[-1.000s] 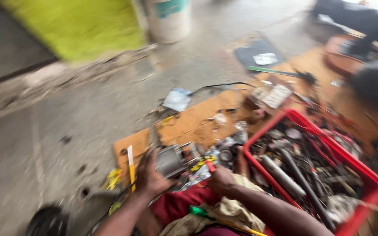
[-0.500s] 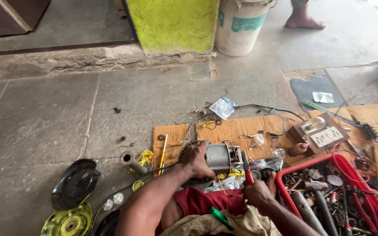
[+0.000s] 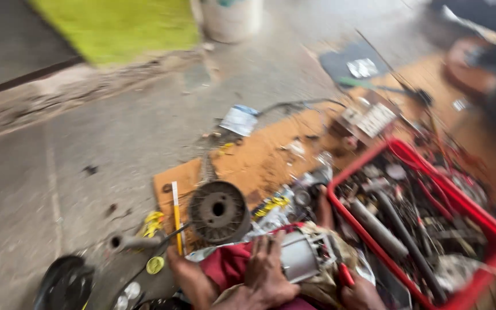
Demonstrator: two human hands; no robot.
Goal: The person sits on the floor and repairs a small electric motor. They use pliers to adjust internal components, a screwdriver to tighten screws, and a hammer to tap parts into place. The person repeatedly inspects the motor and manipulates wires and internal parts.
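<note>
Left hand [image 3: 268, 270]: fingers spread, pressing the silvery cylindrical metal housing [image 3: 301, 261] in the lap.
Right hand [image 3: 360, 294]: clenched on a red-handled tool [image 3: 345, 274], just right of the housing.
Ahead of fingers: dark round ribbed metal disc [image 3: 219, 211] on brown cardboard sheet [image 3: 259, 163].
Right: red plastic crate [image 3: 492, 227] of parts.

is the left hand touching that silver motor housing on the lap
Touching. The head view shows the left hand lying flat on the silver motor housing, fingers spread over its left edge with no gap between them, though the frame is blurred.
</note>
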